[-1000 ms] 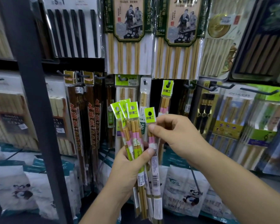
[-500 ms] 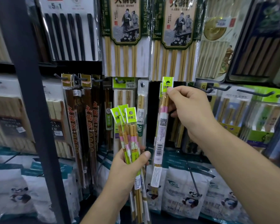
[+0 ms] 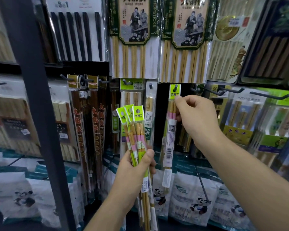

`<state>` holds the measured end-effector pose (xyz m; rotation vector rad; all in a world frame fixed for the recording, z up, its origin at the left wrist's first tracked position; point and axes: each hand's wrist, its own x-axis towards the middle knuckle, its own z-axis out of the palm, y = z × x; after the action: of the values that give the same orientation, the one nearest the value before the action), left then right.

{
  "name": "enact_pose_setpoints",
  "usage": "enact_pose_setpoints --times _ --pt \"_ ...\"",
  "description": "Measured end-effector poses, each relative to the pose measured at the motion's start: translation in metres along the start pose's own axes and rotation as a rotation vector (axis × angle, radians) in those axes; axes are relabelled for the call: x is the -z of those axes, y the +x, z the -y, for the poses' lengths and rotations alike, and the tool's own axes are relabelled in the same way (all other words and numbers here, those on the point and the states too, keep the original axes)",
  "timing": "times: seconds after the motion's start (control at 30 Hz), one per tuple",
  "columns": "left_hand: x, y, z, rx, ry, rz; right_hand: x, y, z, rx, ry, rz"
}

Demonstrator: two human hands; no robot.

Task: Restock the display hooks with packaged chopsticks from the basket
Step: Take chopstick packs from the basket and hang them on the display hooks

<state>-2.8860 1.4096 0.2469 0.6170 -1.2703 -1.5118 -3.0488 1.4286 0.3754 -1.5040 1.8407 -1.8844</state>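
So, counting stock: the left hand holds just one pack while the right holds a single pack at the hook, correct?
No: the head view shows the left hand gripping a bunch with three green headers. The right hand does hold a single pack at the hook.

Dark metal upright (image 3: 32, 97), black display backboard (image 3: 162, 105)

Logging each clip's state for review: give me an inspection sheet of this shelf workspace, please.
Surface: dark metal display rack.
Job's things: green-headed clear pack of pink-banded bamboo chopsticks, its hole on a black hook; bundle of three similar packs.
Clutter: nothing seen.
Hands: right hand pinches the single pack just below its header; left hand grips the bundle.
Cables: nothing seen.
Surroundings: large bamboo chopstick packs above, panda-printed white bags below.
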Motion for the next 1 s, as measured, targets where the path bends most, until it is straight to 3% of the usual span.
enact_pose_setpoints --times 0.17,0.33,0.4,0.67,1.0 --pt "0.002 0.001 0.003 0.018 0.048 0.027 -0.002 -0.021 -0.011 -0.006 -0.047 -0.058" --pt "-0.003 0.0 0.004 -0.019 0.061 0.074 -0.015 -0.048 -0.013 -0.004 0.022 0.342" --pt "-0.003 -0.001 0.004 -0.041 0.058 0.097 -0.02 -0.05 -0.013 -0.016 0.053 0.385" --pt "-0.003 0.002 0.008 -0.102 0.135 0.042 -0.018 -0.047 -0.008 -0.022 0.13 0.348" --pt "0.002 0.004 0.006 0.029 -0.018 -0.016 0.007 -0.024 0.006 0.034 0.252 0.12"
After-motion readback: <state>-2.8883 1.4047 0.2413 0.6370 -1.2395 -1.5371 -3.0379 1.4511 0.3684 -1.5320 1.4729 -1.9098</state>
